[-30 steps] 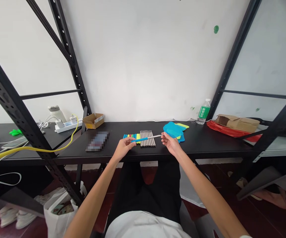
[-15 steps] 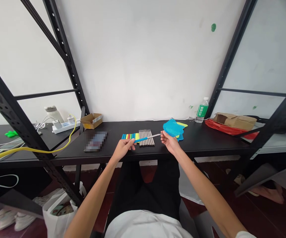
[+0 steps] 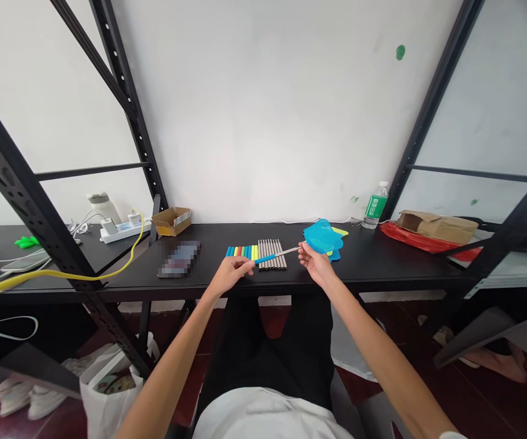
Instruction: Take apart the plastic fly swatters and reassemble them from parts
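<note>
My left hand (image 3: pixel 233 272) pinches the left end of a blue grip (image 3: pixel 265 259). From that grip a thin metal rod (image 3: pixel 288 250) runs up to the right into my right hand (image 3: pixel 313 261), whose closed fingers hold its far end beside a blue mesh fly swatter head (image 3: pixel 321 235). Whether the rod is joined to this head is hidden by the fingers. Under the grip, on the black table, lie a row of grey rods (image 3: pixel 279 262) with dark ends and a row of blue, yellow, red and green grips (image 3: pixel 245 250). More blue and yellow-green heads (image 3: pixel 335 256) lie behind my right hand.
A phone-like blurred slab (image 3: pixel 180 259) and an open cardboard box (image 3: pixel 172 221) lie left on the table (image 3: pixel 382 262). A water bottle (image 3: pixel 376 205) stands at the back right, near a brown carton (image 3: pixel 441 225). Black rack posts (image 3: pixel 130 103) flank the table; a yellow cable (image 3: pixel 121 268) crosses at left.
My left hand has shifted slightly right along the blue grip, so less of the grip shows past its fingers. The blue head has tilted up a little. My right hand keeps its hold.
</note>
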